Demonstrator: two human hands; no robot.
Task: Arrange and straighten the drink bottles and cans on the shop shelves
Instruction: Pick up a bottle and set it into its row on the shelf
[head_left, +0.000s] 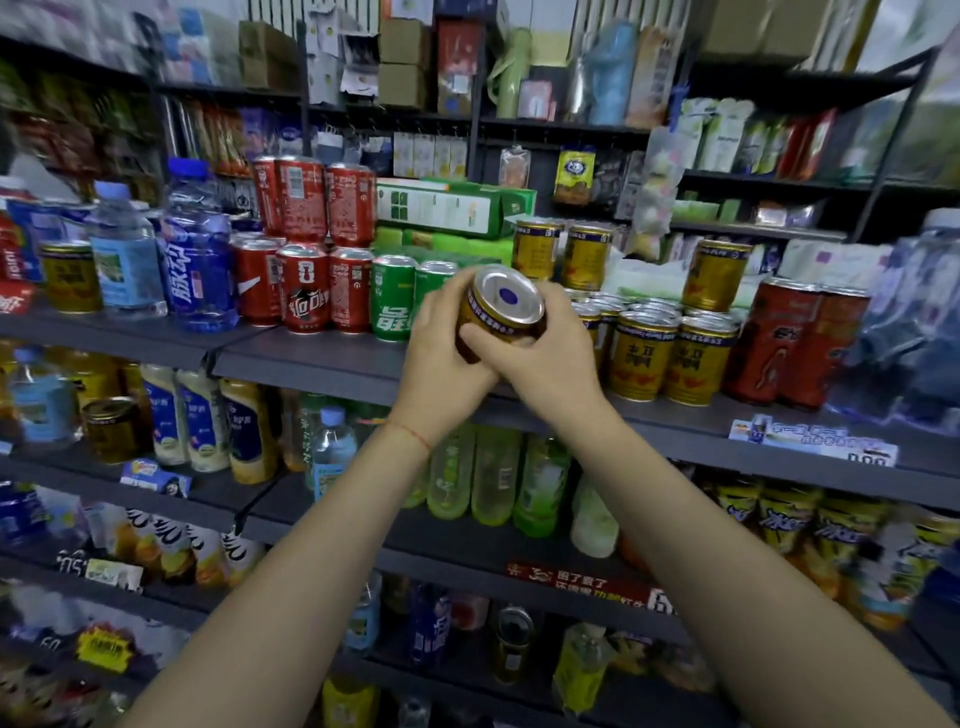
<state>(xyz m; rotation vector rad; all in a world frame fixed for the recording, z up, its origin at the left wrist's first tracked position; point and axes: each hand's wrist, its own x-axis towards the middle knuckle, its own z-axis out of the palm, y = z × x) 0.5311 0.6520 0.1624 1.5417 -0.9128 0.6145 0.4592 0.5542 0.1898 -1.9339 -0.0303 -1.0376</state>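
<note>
Held can: a gold can (501, 312) sits in both hands, lifted in front of the shelf (332, 358) edge, tilted so its silver end faces the camera; that end carries a blue mark.
Left hand: the left hand (441, 358) wraps the held can's left side, fingers curled up along it.
Right hand: the right hand (540, 358) grips the held can from below and right, thumb across its lower rim; it overlaps the left hand.
Wrist: a thin red string (410, 434) circles the left wrist, below the held can.
Gold cans: just right of the held can, a cluster of gold cans (670, 358) stands upright on the shelf, some stacked two high behind.
Green cans: just left of the held can, two green cans (392, 296) stand upright; the left hand partly hides the nearer one.
Red cans: further left, red cans (306, 291) stand in two tiers.
Blue bottle: left of the red cans, a blue bottle (200, 254) stands upright, with a clear water bottle (124, 254) beside it.
Tall red cans: far right of the held can, past the gold cluster, tall red cans (795, 343) stand upright.
Lower shelf: below the held can, behind the forearms, pale green bottles (493, 478) stand in a row.
</note>
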